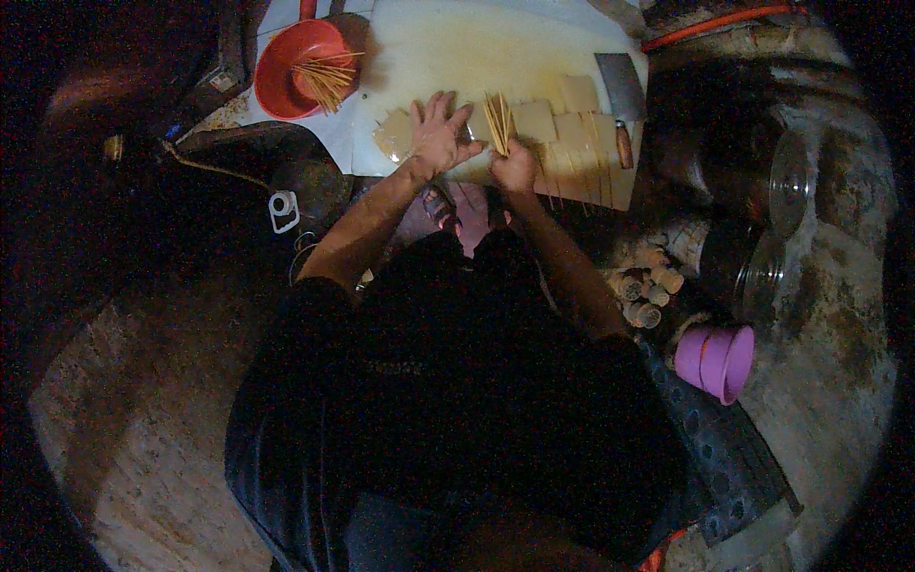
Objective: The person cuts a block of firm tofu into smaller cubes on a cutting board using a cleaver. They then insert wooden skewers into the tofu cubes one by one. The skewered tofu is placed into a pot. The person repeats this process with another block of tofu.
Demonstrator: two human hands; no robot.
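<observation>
My left hand lies with fingers spread over pale, flat squares of food near the front of a whitish cutting board. Nothing shows in its grasp. Just right of it, my right hand grips a small bundle of thin wooden skewers, tips pointing away from me. More pale squares overlap on the board beyond that hand. On the right, several of them have skewers through or under them, ends sticking out towards me; which one I cannot tell.
A red plastic dipper with loose skewers stands at the upper left. A cleaver lies at the board's right edge. Lower right are perforated briquettes, glass lids and a purple bucket. A white plastic handle shows at left.
</observation>
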